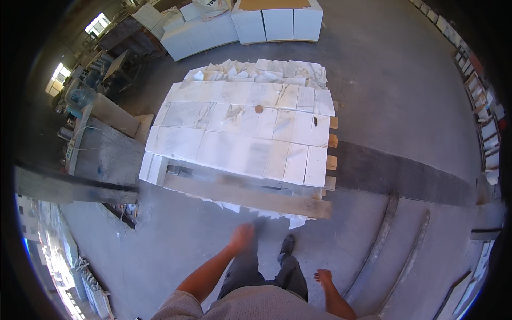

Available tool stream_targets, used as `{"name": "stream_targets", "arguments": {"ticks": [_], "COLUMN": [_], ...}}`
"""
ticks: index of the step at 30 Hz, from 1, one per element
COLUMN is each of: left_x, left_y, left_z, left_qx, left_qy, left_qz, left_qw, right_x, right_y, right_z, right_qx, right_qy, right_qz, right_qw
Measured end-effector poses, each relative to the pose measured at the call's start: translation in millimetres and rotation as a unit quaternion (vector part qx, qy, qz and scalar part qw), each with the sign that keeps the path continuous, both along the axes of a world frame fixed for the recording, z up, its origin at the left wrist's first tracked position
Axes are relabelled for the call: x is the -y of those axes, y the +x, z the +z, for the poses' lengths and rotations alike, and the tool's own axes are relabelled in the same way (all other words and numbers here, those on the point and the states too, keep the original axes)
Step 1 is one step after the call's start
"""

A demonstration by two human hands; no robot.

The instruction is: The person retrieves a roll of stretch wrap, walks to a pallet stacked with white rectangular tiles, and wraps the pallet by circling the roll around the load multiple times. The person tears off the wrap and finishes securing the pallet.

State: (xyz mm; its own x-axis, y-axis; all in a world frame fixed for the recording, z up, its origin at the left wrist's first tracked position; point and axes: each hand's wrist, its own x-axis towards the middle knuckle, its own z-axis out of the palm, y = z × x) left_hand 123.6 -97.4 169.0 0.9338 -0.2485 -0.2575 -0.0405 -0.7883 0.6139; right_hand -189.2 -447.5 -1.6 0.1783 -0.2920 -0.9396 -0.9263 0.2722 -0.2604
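Note:
A broad stack of white marble tiles (229,143) stands on a wooden pallet (332,162) in front of me. Along its near side runs a long beige plank or stone strip (248,197), with jagged white edges below it. My left hand (242,236) is stretched forward, just short of that strip; motion smears its fingers, and no held thing shows. Down at my right side hangs my right hand (323,277), its fingers loosely bent and apart, with nothing visible in them. A small brown lump (259,109) rests on top of the tiles.
Broken white pieces (240,70) are heaped at the stack's far end. Large white blocks (277,25) stand beyond. A stone-topped bench (109,146) is on the left. Two long dark strips (381,240) cross the floor at right, and racked slabs (482,106) line the far right.

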Motion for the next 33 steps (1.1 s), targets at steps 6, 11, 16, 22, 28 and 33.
{"name": "stream_targets", "arguments": {"ticks": [6, 11, 16, 22, 28, 33], "left_x": [91, 141, 133, 4, -54, -52], "left_y": [225, 347, 379, 404, 436, 441], "left_z": [39, 15, -7, 12, -12, 2], "left_qx": [0.195, 0.288, 0.292, 0.409, 0.209, 0.163], "left_qy": [-0.087, 0.087, 0.126, 0.27, 0.266, 0.221], "left_qz": [0.053, -0.022, -0.091, -0.006, 0.003, -0.022], "left_qw": [0.975, 0.954, 0.944, 0.872, 0.941, 0.961], "right_x": [-63, -140, -186, -193, -183, -181], "right_y": [42, 66, 44, 7, 20, 47], "right_z": [57, 99, 111, 100, 92, 99], "right_qx": [0.11, 0.113, 0.061, 0.032, 0.072, 0.102], "right_qy": [-0.009, -0.012, -0.027, -0.037, -0.034, -0.047], "right_qz": [-0.124, -0.159, -0.198, -0.262, -0.272, -0.236], "right_qw": [0.986, 0.981, 0.978, 0.964, 0.959, 0.965]}}
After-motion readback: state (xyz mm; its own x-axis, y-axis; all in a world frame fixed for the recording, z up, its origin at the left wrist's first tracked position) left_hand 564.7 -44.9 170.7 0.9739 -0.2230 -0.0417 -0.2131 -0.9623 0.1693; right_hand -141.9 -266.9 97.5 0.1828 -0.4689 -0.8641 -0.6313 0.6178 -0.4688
